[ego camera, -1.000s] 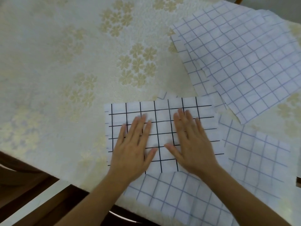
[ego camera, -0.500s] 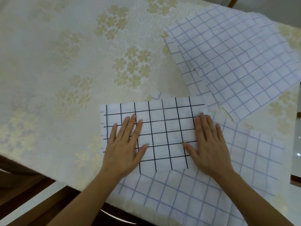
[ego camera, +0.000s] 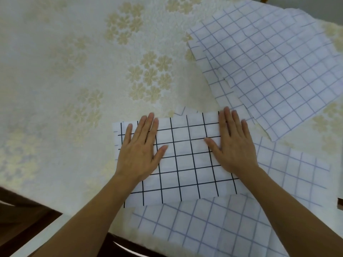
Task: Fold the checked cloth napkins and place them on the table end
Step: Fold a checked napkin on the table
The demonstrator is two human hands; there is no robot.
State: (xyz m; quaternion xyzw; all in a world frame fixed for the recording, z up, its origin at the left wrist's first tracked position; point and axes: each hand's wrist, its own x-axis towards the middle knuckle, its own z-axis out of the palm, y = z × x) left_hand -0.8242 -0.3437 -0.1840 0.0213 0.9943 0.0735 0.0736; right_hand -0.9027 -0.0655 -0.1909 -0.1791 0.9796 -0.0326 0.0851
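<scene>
Both hands (ego camera: 185,151) press a black-checked napkin (ego camera: 185,164) onto the floral tablecloth (ego camera: 74,71).

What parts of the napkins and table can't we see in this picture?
Head view, the only one:
- The black-checked napkin: patches lie under the left hand and right hand.
- The blue-checked napkin beneath it: mostly covered, and the forearms hide more.
- The blue-checked pile: cut off by the right edge, so no counting.
- The table end: outside the picture.
</scene>
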